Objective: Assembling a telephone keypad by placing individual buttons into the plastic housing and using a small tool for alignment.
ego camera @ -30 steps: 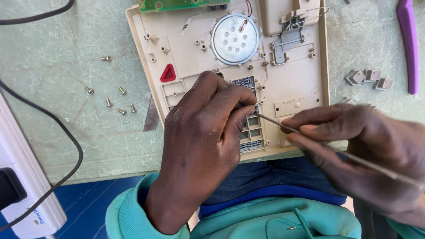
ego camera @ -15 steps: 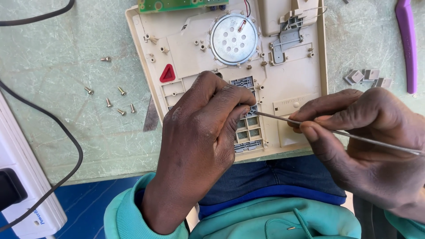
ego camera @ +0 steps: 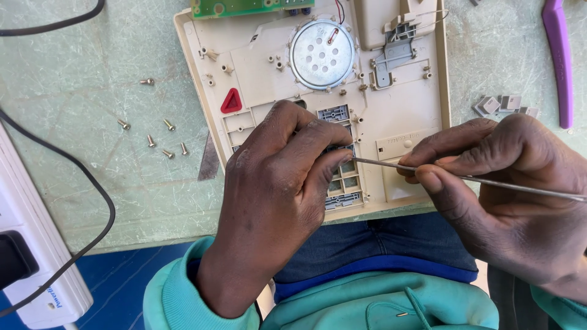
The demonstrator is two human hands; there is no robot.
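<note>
1. The beige housing [ego camera: 403, 131] of an opened device lay inside-up at the near edge of the green table [ego camera: 79, 183], a round metal speaker [ego camera: 322, 54] in it.
2. The left hand [ego camera: 278, 189] lay curled on its key grid [ego camera: 342, 177], clasping nothing I could make out.
3. The right hand [ego camera: 507, 183] pinched a thin metal probe [ego camera: 489, 182] (tip at the grid).
4. Loose screws [ego camera: 160, 139] lay well to the left.

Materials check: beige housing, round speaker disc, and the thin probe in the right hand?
Beige housing: looks like moulded plastic, matte, with cast-in ribs and screw posts.
Round speaker disc: probably metal, dull silver sheen, punched holes.
Thin probe: likely steel, slim, grey, glinting, pinched by the right hand.
</note>
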